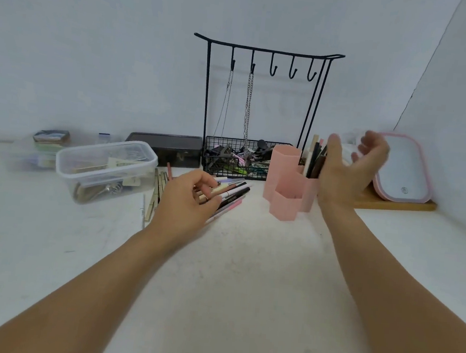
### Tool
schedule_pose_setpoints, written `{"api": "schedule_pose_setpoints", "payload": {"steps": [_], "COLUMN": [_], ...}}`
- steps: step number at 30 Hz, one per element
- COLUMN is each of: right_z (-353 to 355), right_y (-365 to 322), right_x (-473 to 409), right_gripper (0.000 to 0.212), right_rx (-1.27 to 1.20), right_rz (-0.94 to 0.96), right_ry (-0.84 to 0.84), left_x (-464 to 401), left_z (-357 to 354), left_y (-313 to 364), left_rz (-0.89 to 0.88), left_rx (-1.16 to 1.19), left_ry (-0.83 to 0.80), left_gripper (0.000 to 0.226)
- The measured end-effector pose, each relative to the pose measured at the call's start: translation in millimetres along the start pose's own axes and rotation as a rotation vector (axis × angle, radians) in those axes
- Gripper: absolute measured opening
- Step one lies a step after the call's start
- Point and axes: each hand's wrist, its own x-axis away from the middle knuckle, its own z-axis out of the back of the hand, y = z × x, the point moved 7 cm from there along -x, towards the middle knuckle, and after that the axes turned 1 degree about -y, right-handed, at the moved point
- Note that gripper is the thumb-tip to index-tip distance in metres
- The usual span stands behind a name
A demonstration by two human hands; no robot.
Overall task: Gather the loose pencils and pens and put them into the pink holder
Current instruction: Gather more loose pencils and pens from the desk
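Observation:
A pink holder (285, 192) made of hexagonal tubes stands on the white table, right of centre. Several pens and pencils (314, 158) stand upright in its right tube. A loose pile of pens and pencils (231, 193) lies on the table to the left of the holder. My left hand (188, 197) rests over that pile with its fingers curled onto a few of them. My right hand (349, 170) hovers just right of the holder, palm turned inward, fingers apart and holding nothing.
A black wire rack (265, 65) with hooks, chains and a cluttered basket stands behind the holder. A clear plastic box (104, 169) and a dark box (166, 147) sit to the left. A pink-rimmed mirror (403, 170) leans on a wooden board at the right wall.

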Motion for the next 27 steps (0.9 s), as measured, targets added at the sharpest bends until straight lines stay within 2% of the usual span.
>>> {"api": "schedule_pose_setpoints", "payload": {"steps": [1,2,3,5,7,8,9,12,15,18,21,24,27], "right_z": [1,-5,-19,-65,-103,-113,-118,-115,-110,-109,-109,-108,-107], "right_y": [-20,-41,-59,-79,-67,-54,-40,-3,15,16,17,22,21], "right_x": [4,12,23,64,120,140,151,151,148,148,144,140,138], "right_gripper": [0.048,0.033,0.019,0.007,0.012,0.020,0.028,0.044,0.038,0.030,0.020,0.013,0.010], "right_rx": [0.034,0.054,0.055,0.129,0.323,0.392,0.448,0.588,0.618,0.572,0.516,0.505,0.470], "right_rz": [0.149,0.280,0.378,0.476,0.516,0.517,0.504,0.448,0.399,0.369,0.341,0.324,0.341], "right_ry": [0.040,0.007,-0.121,-0.619,-1.118,-1.249,-1.301,-1.306,-1.322,-1.289,-1.235,-1.217,-1.203], "left_x": [-2,-4,-6,-7,-7,-8,-9,-15,-16,-13,-7,-7,-8], "left_z": [4,7,10,14,16,20,24,40,44,35,30,31,31], "left_y": [-1,-2,-3,-9,-16,-19,-21,-28,-33,-30,-19,-19,-22], "left_rz": [-0.004,-0.006,-0.003,0.023,0.043,0.043,0.038,0.077,0.131,0.130,0.054,0.065,0.097], "left_rx": [-0.008,-0.028,-0.046,-0.045,-0.027,-0.043,-0.073,-0.138,-0.130,-0.206,-0.439,-0.588,-0.642], "left_ry": [0.020,0.035,0.040,0.015,-0.034,-0.048,-0.053,-0.001,0.021,-0.077,-0.198,-0.246,-0.297], "left_gripper": [0.020,0.019,0.017,0.013,0.012,0.012,0.012,0.013,0.010,0.024,0.040,0.038,0.032]}}
